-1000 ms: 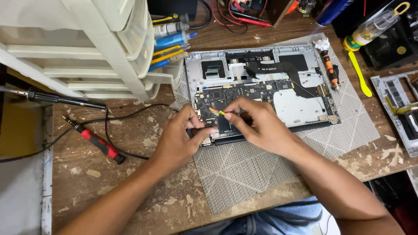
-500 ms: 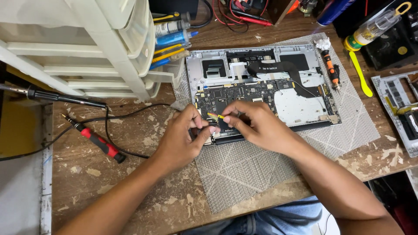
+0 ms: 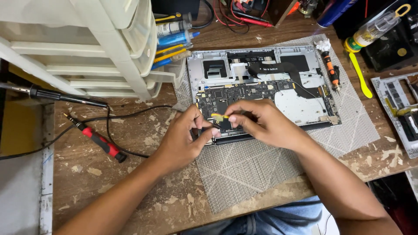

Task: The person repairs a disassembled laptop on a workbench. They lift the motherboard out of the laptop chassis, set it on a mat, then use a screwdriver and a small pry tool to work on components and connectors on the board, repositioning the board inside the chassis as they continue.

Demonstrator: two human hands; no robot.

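both hands pinch a small yellow strip (image 3: 219,116) over the opened laptop's (image 3: 261,87) circuit board (image 3: 244,92), left hand (image 3: 185,139) and right hand (image 3: 261,124), near the bench's front edge; too hard a tug could tear it.

Small yellow strip (image 3: 219,116) — pinched above opened laptop's (image 3: 300,102) dark circuit board (image 3: 244,92)

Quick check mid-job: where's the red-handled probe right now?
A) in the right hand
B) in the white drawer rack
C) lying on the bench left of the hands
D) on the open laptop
C: the red probe lies on the wooden bench, left of the left hand, untouched.
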